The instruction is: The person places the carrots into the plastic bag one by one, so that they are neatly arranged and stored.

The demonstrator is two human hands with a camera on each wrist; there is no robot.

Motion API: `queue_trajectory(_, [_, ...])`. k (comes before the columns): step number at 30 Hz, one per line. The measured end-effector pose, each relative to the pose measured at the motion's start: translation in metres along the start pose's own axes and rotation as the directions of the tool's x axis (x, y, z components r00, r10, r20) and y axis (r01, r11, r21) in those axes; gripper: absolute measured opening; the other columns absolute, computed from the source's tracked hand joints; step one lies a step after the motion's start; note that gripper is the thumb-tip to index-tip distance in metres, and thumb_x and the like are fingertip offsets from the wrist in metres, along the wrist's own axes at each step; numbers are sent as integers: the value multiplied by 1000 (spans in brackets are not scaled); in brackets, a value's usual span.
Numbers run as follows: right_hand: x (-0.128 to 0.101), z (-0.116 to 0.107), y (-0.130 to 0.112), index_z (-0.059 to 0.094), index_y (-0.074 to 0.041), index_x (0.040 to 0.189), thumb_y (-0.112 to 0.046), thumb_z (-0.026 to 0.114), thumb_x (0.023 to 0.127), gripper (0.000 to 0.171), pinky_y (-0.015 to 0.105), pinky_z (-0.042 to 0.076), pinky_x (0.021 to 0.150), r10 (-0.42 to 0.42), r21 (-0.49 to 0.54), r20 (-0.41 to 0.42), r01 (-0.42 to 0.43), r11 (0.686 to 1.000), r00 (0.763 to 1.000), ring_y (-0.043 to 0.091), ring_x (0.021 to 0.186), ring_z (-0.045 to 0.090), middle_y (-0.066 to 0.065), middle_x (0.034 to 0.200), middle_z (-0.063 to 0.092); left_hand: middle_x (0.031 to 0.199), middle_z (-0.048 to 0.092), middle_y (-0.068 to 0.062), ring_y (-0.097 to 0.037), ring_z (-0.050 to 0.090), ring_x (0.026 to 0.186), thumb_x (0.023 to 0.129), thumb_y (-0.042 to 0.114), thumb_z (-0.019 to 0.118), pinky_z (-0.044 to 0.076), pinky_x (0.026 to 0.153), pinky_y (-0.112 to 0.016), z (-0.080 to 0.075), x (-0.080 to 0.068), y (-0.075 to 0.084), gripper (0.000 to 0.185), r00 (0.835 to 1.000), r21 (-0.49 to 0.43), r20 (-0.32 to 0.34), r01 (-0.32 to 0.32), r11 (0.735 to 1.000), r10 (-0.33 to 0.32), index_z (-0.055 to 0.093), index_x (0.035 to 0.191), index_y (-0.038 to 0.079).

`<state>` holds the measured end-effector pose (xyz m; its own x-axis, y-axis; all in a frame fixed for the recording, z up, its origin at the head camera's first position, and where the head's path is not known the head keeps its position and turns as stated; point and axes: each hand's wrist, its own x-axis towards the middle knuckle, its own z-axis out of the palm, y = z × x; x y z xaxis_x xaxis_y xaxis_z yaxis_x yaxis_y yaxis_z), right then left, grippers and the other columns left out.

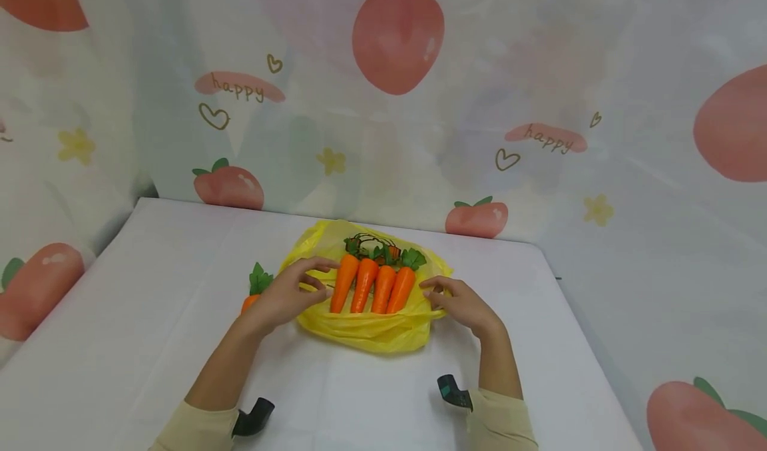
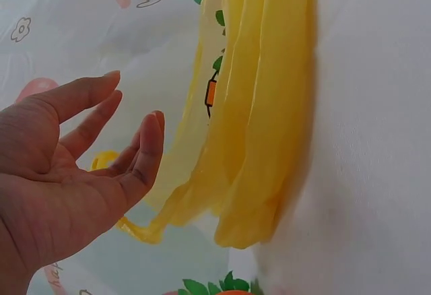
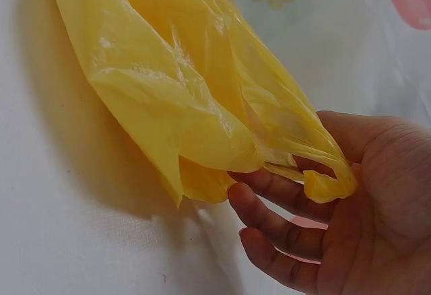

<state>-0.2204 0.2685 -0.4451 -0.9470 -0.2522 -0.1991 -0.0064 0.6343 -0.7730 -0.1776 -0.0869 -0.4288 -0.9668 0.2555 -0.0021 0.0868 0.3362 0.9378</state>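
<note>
A yellow plastic bag (image 1: 365, 334) lies on the table with its mouth spread, and several orange carrots (image 1: 364, 284) with green leaves rest side by side in it. At the bag's left side is my left hand (image 1: 299, 288), fingers loosely bent, thumb apart from the fingertips; a yellow handle (image 2: 138, 231) shows behind it in the left wrist view. My right hand (image 1: 458, 299) is at the right side, fingers relaxed. In the right wrist view, the handle loop (image 3: 330, 186) lies across its fingers, with the thumb partly hidden behind the bag.
Another carrot (image 1: 250, 300) with leaves lies on the white table (image 1: 180, 258), left of the bag and partly behind my left hand. Dark wire with small orange pieces (image 1: 373, 241) sits at the back of the bag. A fruit-printed curtain (image 1: 395, 138) hangs behind the table.
</note>
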Motion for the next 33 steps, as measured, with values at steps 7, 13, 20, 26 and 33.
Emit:
queue_trajectory(7, [-1,0,0,68,-7,131,-25,60,105,32,51,48,97,-4,6,0,4,1000,1000,27,99,59,8,111,65,138,57,-8,-28,59,111,97,7,73,55,84,-37,-8,-9,0,42,1000,18,14,3,1000,-3,65,136,21])
queue_trajectory(13, [-2,-1,0,68,-7,131,-26,61,105,33,49,48,95,1,7,-7,-1,1000,1000,27,98,59,8,110,65,137,59,-5,-26,61,109,97,11,74,55,85,-38,-13,-14,-2,40,1000,40,22,-4,999,3,66,135,21])
queue_trajectory(20, [-2,-1,0,67,-6,131,-26,61,106,33,50,48,96,-9,9,0,9,1000,1000,26,99,59,8,112,65,139,57,-8,-27,60,108,97,13,75,55,86,-43,-23,-26,-8,38,998,-3,52,27,1000,-27,67,133,22])
queue_trajectory(26, [-2,-2,-1,67,-6,131,-25,60,105,33,54,46,99,-7,6,-4,7,1000,1000,27,99,60,9,112,66,140,56,-11,-27,61,107,95,19,78,54,84,-45,-37,-39,-19,40,997,0,68,19,1000,-19,67,133,23])
queue_trajectory(33, [-2,-2,0,67,-7,132,-26,61,105,34,50,47,96,6,7,-4,-6,1000,1000,27,99,58,8,109,65,131,61,-10,-27,59,108,96,18,76,54,81,-40,-49,-50,-26,42,997,17,79,10,1000,-12,65,137,17])
